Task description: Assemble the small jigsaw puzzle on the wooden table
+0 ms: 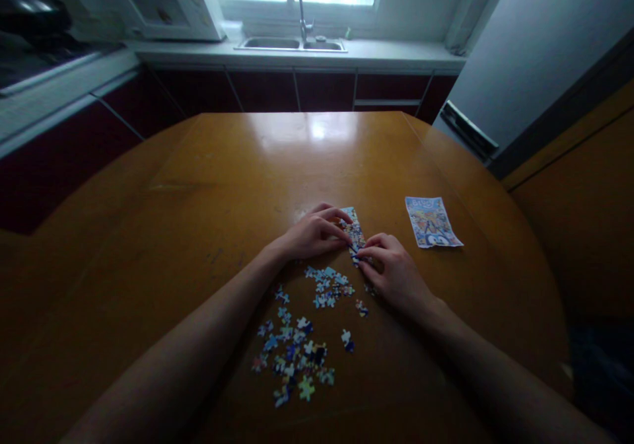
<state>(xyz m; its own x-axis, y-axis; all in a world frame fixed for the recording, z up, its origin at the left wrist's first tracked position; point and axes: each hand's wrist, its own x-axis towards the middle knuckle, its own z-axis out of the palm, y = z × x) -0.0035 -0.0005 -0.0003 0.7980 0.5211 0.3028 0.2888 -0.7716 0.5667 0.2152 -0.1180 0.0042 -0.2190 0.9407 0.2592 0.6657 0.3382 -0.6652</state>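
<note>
A narrow, partly assembled jigsaw puzzle point(354, 234) lies on the wooden table between my hands. My left hand point(319, 231) rests at its left side, fingers apart and fingertips touching it; part of the puzzle is hidden beneath them. At the lower right end of the puzzle, my right hand point(393, 269) has thumb and fingers pinched together on what looks like a small jigsaw piece, mostly covered by the fingertips. Below the hands is a cluster of light blue jigsaw pieces point(329, 287). A larger loose pile of mixed pieces point(292, 358) spreads nearer to me.
A printed picture sheet point(432, 222) of a cartoon scene lies to the right on the table point(238, 166). Two single pieces or small joined bits point(347, 340) lie apart from the pile. Beyond the table stand a counter with a sink point(272, 43) and a microwave point(163, 8).
</note>
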